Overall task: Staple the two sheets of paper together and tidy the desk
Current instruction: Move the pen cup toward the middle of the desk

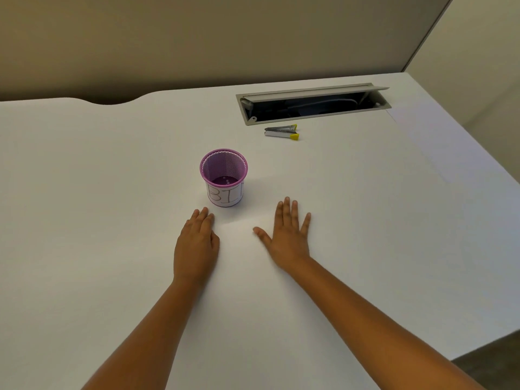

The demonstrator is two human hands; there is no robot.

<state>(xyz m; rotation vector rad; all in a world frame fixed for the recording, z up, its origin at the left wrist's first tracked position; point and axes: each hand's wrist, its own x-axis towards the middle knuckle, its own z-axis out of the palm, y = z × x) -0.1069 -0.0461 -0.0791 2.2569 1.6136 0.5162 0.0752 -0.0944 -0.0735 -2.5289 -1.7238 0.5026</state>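
Observation:
My left hand [196, 243] lies flat on the white desk [84, 192], palm down, fingers together, just below and left of a purple mesh cup [224, 175] with a white label reading "BIN". My right hand [287, 233] also rests flat, fingers spread, to the right of the cup. Neither hand holds anything. A silver stapler with yellow tips [282, 132] lies farther back, beyond both hands. A faint white sheet of paper [427, 142] shows at the desk's right side, hard to make out against the surface.
An open grey cable tray [312, 104] is set into the desk behind the stapler, lid raised. A beige partition wall stands behind the desk. The desk's right edge drops to dark floor at the lower right.

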